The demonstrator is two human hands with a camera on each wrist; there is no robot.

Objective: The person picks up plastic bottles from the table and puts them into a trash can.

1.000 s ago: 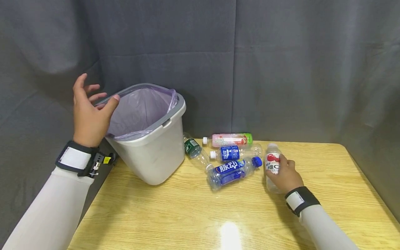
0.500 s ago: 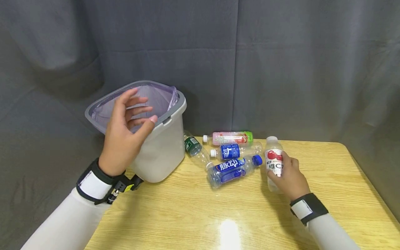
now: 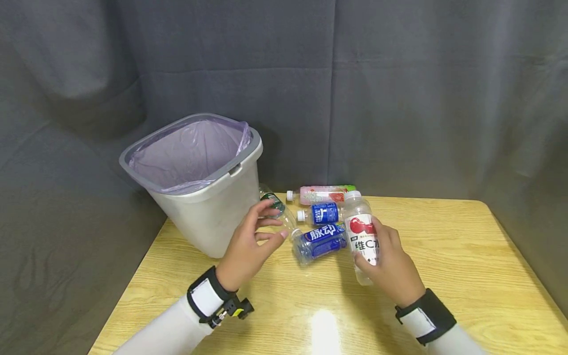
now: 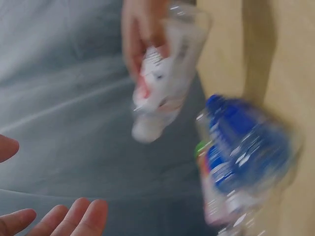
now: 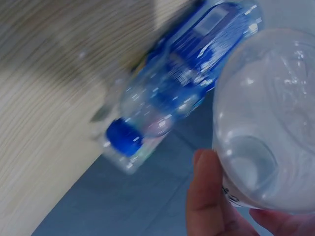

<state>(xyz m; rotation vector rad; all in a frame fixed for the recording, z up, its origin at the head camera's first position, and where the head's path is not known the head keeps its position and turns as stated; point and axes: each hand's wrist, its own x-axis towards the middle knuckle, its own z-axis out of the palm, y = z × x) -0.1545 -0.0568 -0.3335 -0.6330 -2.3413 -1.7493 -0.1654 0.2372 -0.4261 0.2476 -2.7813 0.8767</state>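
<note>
My right hand (image 3: 392, 266) grips a clear plastic bottle (image 3: 361, 231) with a white cap and a cherry label, held upright in front of the other bottles. In the right wrist view the bottle's round base (image 5: 268, 123) fills the right side. My left hand (image 3: 250, 249) holds nothing; its fingers are loosely bent, thumb apart, just in front of the bin and left of the bottles. Lying on the table are a blue-labelled bottle (image 3: 321, 241), a smaller bottle with a blue label (image 3: 325, 213), a pink bottle (image 3: 319, 195) and a green-labelled bottle (image 3: 286, 217).
A white bin (image 3: 213, 222) with a grey rim and a purple liner bag (image 3: 191, 148) stands at the left of the wooden table (image 3: 461, 256). Grey cloth (image 3: 399, 98) hangs behind and at both sides.
My left hand has come down and right, from beside the bin's rim to near the bottles. My right hand has lifted the cherry-label bottle and carried it left.
</note>
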